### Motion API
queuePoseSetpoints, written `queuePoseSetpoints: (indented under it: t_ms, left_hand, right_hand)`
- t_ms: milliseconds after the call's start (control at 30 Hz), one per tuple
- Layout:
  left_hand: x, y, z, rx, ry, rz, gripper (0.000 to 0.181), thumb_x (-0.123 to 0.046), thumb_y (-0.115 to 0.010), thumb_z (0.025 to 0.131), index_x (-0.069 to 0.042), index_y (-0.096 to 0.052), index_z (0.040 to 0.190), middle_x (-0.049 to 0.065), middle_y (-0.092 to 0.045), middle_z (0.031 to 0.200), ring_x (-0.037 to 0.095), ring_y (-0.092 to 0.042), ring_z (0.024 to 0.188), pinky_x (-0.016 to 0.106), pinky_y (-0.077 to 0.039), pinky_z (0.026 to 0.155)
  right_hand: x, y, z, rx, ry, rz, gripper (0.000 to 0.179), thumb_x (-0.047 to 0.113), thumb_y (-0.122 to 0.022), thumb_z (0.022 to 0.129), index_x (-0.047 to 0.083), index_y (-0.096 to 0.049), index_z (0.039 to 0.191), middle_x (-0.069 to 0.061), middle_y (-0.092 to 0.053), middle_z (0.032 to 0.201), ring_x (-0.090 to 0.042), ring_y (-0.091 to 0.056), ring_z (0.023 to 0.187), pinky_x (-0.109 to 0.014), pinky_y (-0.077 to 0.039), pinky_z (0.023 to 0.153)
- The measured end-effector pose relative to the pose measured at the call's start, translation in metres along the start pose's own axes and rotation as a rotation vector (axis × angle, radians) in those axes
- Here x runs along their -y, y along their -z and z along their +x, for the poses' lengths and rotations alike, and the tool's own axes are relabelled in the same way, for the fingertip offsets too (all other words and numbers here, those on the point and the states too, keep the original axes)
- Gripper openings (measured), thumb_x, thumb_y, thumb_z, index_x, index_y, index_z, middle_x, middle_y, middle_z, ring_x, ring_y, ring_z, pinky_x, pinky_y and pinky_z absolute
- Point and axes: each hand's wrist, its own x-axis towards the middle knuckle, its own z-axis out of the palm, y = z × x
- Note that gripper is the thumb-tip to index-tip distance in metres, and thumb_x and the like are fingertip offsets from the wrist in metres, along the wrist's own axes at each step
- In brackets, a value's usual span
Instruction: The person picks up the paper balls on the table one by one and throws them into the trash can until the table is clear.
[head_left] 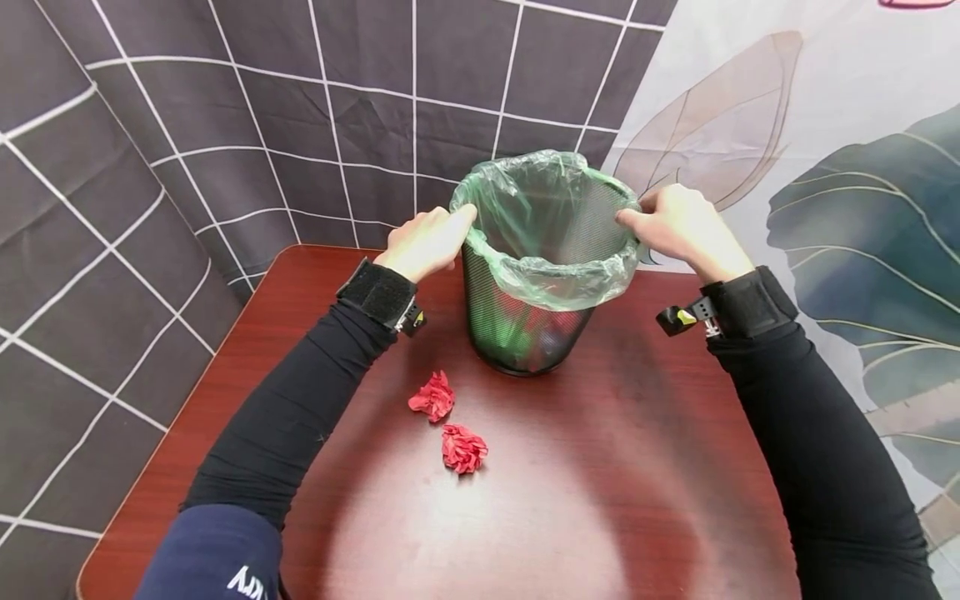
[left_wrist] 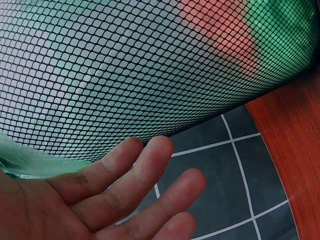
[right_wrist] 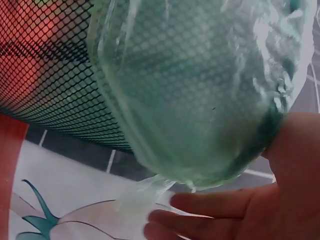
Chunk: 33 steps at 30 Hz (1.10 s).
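Note:
A black wire-mesh wastebasket (head_left: 480, 308) stands upright on the table, lined with a translucent green trash bag (head_left: 570, 279) folded down over its rim. At the left of the rim, the left hand (head_left: 435, 237) holds the bag edge, thumb on top. Its other fingers (left_wrist: 155, 155) extend loosely beside the mesh in the left wrist view. The right hand (head_left: 675, 221) pinches the bag at the opposite side of the rim; its thumb tip is hidden behind the plastic in the right wrist view. Red and green contents show blurrily through the mesh.
Two crumpled red paper balls, one farther back (head_left: 432, 397) and one nearer (head_left: 462, 448), lie in front of the basket on the reddish-brown table (head_left: 540, 508). A dark tile-patterned cloth (head_left: 375, 125) hangs behind and at left, a leaf-patterned one (head_left: 862, 208) at right.

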Motion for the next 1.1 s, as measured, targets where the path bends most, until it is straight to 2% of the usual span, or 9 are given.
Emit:
queuePoseSetpoints:
  t_ms: [100,167,300,400,500,667,833,967,1100]
  left_hand:
    - [0.000,0.000,0.001,0.001,0.024,-0.014,0.032,-0.042,-0.024,0.103,-0.023,-0.049,0.098,0.000,-0.070,0.072,0.022,-0.066,0.079,0.055,-0.051,0.069]
    - [0.001,0.001,0.002,0.000,0.017,0.006,0.031,-0.041,-0.025,0.103,-0.022,-0.050,0.100,0.000,-0.070,0.077,0.024,-0.067,0.082,0.056,-0.051,0.069]
    - [0.002,0.004,0.003,-0.026,0.046,0.017,0.039,-0.047,-0.026,0.102,-0.019,-0.053,0.097,0.006,-0.070,0.098,0.032,-0.066,0.094,0.059,-0.051,0.072]
    - [0.003,0.006,0.002,-0.055,0.107,-0.027,0.054,-0.056,-0.026,0.099,-0.015,-0.059,0.091,0.013,-0.069,0.114,0.035,-0.066,0.104,0.058,-0.051,0.079]
    - [0.003,0.006,0.000,-0.090,0.139,-0.068,0.063,-0.061,-0.027,0.096,-0.011,-0.064,0.087,0.016,-0.068,0.121,0.036,-0.065,0.110,0.055,-0.050,0.085]
    - [0.001,0.004,-0.008,-0.172,0.121,-0.058,0.076,-0.067,-0.022,0.096,-0.007,-0.069,0.089,0.020,-0.070,0.115,0.039,-0.067,0.107,0.055,-0.051,0.082]
    - [0.012,0.002,-0.025,-0.256,0.098,-0.071,0.093,-0.074,-0.011,0.096,-0.005,-0.073,0.098,0.023,-0.071,0.113,0.043,-0.067,0.105,0.058,-0.050,0.082]
    - [0.029,-0.003,-0.044,-0.291,0.074,-0.082,0.082,-0.070,-0.017,0.098,-0.010,-0.070,0.082,0.021,-0.073,0.098,0.043,-0.068,0.098,0.057,-0.049,0.077]
    - [0.047,-0.021,-0.062,-0.274,0.032,-0.050,0.057,-0.060,-0.038,0.097,-0.017,-0.069,0.078,0.010,-0.071,0.081,0.036,-0.069,0.084,0.051,-0.049,0.069]
  right_hand:
    - [-0.002,-0.001,0.002,0.045,-0.029,0.019,0.040,0.044,-0.049,0.091,0.016,-0.059,0.065,0.000,-0.049,0.065,-0.027,-0.051,0.081,-0.039,-0.038,0.069]
    - [-0.003,-0.002,0.003,0.073,-0.044,0.030,0.040,0.042,-0.047,0.091,0.019,-0.053,0.059,0.002,-0.047,0.062,-0.026,-0.052,0.075,-0.037,-0.039,0.067]
    - [0.000,-0.004,0.005,0.110,-0.066,0.009,0.043,0.041,-0.041,0.093,0.013,-0.060,0.067,-0.005,-0.059,0.071,-0.028,-0.059,0.075,-0.040,-0.043,0.070]
    - [0.004,-0.005,0.005,0.115,-0.070,-0.032,0.049,0.043,-0.038,0.095,0.008,-0.064,0.074,-0.011,-0.063,0.078,-0.033,-0.061,0.085,-0.045,-0.045,0.076]
    - [0.004,-0.005,0.005,0.121,-0.073,-0.056,0.052,0.045,-0.036,0.096,0.006,-0.065,0.078,-0.014,-0.065,0.083,-0.037,-0.061,0.093,-0.050,-0.046,0.081]
    - [0.001,-0.003,0.003,0.123,-0.081,-0.086,0.051,0.046,-0.036,0.096,0.007,-0.065,0.080,-0.013,-0.067,0.083,-0.037,-0.063,0.095,-0.052,-0.046,0.080]
    - [0.000,0.000,0.001,0.129,-0.082,-0.107,0.050,0.046,-0.035,0.097,0.008,-0.064,0.081,-0.012,-0.068,0.080,-0.037,-0.063,0.092,-0.052,-0.046,0.076]
    - [0.002,0.000,0.002,0.130,-0.079,-0.107,0.050,0.046,-0.035,0.096,0.009,-0.064,0.079,-0.010,-0.067,0.078,-0.035,-0.063,0.090,-0.050,-0.045,0.075]
    - [0.002,-0.002,0.004,0.135,-0.078,-0.103,0.051,0.047,-0.035,0.096,0.011,-0.065,0.078,-0.009,-0.066,0.076,-0.033,-0.062,0.089,-0.048,-0.044,0.072]
